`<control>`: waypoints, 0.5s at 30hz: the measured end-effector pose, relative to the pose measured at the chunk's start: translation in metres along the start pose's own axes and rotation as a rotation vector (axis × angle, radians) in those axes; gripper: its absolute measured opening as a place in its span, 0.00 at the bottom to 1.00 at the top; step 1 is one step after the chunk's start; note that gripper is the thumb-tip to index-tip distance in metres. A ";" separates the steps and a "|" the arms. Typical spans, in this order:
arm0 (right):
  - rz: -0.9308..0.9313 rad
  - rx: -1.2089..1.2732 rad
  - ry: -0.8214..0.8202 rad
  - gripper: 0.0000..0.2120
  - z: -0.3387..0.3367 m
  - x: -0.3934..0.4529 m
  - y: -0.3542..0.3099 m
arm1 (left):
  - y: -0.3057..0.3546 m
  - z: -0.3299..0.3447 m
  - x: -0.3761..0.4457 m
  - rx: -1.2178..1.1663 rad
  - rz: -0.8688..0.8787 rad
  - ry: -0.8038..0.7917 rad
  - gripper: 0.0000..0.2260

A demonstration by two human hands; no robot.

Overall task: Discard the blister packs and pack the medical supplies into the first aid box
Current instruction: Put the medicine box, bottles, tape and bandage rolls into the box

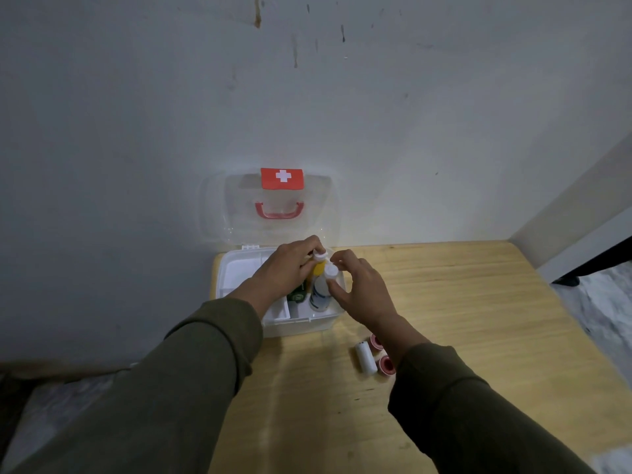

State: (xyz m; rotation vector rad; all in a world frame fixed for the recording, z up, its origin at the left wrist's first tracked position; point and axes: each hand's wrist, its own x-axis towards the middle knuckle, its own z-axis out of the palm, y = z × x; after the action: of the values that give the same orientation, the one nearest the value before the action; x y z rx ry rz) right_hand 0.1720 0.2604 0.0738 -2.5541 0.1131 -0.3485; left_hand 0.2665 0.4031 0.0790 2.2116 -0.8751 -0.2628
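Observation:
The clear first aid box [309,328] stands open on the wooden table, its lid [273,203] with a red cross label and red handle leaning against the wall. Inside stand a yellow bottle [318,268], a white bottle [321,292] and a green pack [297,295]. My left hand [287,268] grips the yellow bottle's white cap. My right hand [359,289] hovers with spread fingers around the white bottle's cap. No blister packs are in view.
On the table near my right wrist lie a white bandage roll [365,357] and two red-and-white tape rolls [386,364]. The table [461,302] reaches the wall behind and the right corner. A white tray insert [239,271] fills the box's left side.

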 end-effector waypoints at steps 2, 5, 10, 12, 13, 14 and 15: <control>0.006 -0.004 -0.008 0.16 -0.001 -0.001 -0.001 | 0.000 0.002 0.000 -0.007 0.006 0.008 0.07; 0.009 -0.030 -0.018 0.18 -0.002 -0.004 0.000 | -0.002 0.004 -0.003 -0.003 0.012 0.025 0.11; 0.003 -0.051 -0.009 0.23 -0.014 -0.009 0.006 | 0.003 0.002 -0.006 0.018 -0.053 0.091 0.17; 0.005 -0.054 -0.002 0.23 -0.025 -0.011 0.007 | 0.010 -0.002 -0.008 0.010 -0.064 0.164 0.16; 0.008 -0.057 0.003 0.24 -0.032 -0.012 0.009 | 0.015 -0.002 -0.009 0.005 -0.069 0.201 0.16; 0.015 -0.056 0.009 0.24 -0.039 -0.015 0.011 | 0.021 -0.003 -0.011 0.000 -0.073 0.229 0.16; 0.027 -0.052 0.017 0.24 -0.046 -0.018 0.014 | 0.027 -0.003 -0.014 -0.005 -0.071 0.250 0.15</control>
State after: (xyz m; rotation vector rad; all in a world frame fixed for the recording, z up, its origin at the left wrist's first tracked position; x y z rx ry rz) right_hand 0.1424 0.2274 0.0996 -2.5985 0.1648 -0.3612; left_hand 0.2436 0.3999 0.0987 2.2149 -0.6597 -0.0195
